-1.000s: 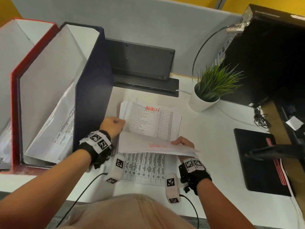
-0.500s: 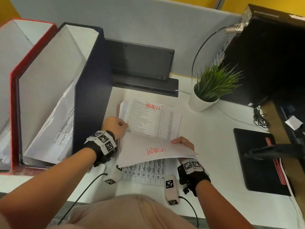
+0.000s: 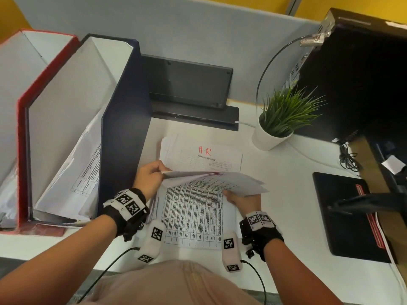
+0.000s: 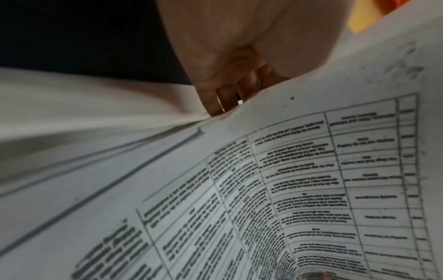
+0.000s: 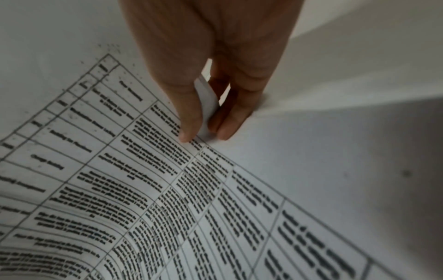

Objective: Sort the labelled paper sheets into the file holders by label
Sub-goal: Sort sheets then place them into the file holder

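Note:
A stack of paper sheets lies on the white desk; its top sheet bears "H.R" in red. Above its near half both hands hold up a bundle of lifted sheets. My left hand pinches the bundle's left edge, and my right hand pinches the right edge. A printed table shows below the bundle. In the wrist views the left hand and right hand both grip paper. A navy file holder and a red file holder stand at the left, both with papers inside.
A potted plant stands right of the stack. A black stand is behind it. A black computer case and a black mat fill the right side. Grey partition at the back.
Both hands have lifted more sheets toward me. The ADMIN sheet that topped the stack is now in the raised bundle, and an H.R sheet is uncovered.

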Demonstrator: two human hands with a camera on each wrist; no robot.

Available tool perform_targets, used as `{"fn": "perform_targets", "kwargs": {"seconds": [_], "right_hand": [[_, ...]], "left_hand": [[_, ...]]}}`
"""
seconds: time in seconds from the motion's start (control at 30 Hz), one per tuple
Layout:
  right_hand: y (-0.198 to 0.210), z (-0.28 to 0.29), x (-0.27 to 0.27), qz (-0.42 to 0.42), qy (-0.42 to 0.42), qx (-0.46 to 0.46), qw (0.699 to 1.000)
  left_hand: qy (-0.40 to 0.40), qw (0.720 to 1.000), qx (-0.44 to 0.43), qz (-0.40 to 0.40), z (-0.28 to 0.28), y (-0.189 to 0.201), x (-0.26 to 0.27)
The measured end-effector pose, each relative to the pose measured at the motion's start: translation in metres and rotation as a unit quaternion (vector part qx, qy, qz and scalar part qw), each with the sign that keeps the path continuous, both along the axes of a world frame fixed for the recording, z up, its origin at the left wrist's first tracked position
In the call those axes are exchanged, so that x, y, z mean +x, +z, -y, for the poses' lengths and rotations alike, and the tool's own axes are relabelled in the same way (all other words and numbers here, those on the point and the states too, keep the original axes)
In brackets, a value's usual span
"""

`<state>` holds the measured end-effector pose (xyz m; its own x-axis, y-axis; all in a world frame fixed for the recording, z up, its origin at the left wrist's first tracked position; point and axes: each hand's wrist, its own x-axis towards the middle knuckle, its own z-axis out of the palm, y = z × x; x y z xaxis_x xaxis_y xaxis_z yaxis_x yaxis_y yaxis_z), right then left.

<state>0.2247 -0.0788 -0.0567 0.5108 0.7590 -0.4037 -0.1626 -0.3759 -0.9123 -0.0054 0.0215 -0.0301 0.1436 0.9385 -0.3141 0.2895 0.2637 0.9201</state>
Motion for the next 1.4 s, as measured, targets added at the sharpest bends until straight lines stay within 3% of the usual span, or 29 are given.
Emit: {"fn": "perform_targets", "kwargs": {"seconds": [0.17,0.27,0.37,0.43,0.53,0.6,0.67,0.77,0.93,1.0,1.17,1.3,1.4], "right_hand": [[0.005,-0.003,0.005,-0.077,0.0,-0.066,0.995],[0.011,0.0,0.006,-0.098,0.016,-0.042,0.994],[0.004,-0.001,-0.001,-0.014,0.003,-0.033,0.999],[0.003,0.0,-0.006,0.097,0.028,-0.056,0.993],[0.009,-0.006,-0.01,0.214,0.039,-0.073,0.973],[0.024,-0.007,-0.013,0.184,0.021,-0.031,0.982],[0.039,-0.01,-0.016,0.124,0.013,0.029,0.992],[0.069,-0.013,-0.02,0.128,-0.003,0.117,0.985],[0.116,-0.017,-0.029,0.094,-0.043,0.3,0.948],[0.116,-0.016,-0.033,0.098,-0.031,0.305,0.947],[0.089,-0.009,-0.049,0.084,-0.015,0.197,0.977],[0.083,-0.008,-0.048,0.087,-0.032,0.212,0.973],[0.075,-0.007,-0.048,0.112,-0.018,0.181,0.977]], "left_hand": [[0.078,0.995,-0.049,0.031,-0.01,0.009,0.004],[0.083,0.992,-0.079,0.061,-0.014,0.021,0.007],[0.013,0.993,-0.112,0.034,-0.011,0.021,0.007],[-0.017,0.993,-0.112,0.025,-0.004,0.023,0.004],[-0.079,0.989,-0.104,0.072,0.004,0.033,0.005],[-0.066,0.984,-0.132,0.104,0.005,0.039,0.004],[-0.096,0.99,-0.074,0.072,0.009,0.047,0.003],[-0.092,0.992,0.091,0.0,0.017,0.067,0.006],[0.017,0.955,0.286,0.073,0.023,0.101,0.016],[0.039,0.949,0.303,0.081,0.025,0.098,0.017],[0.037,0.974,0.225,0.019,0.03,0.063,0.02],[0.043,0.965,0.255,0.043,0.03,0.057,0.02],[0.025,0.975,0.22,0.019,0.031,0.046,0.02]]}}
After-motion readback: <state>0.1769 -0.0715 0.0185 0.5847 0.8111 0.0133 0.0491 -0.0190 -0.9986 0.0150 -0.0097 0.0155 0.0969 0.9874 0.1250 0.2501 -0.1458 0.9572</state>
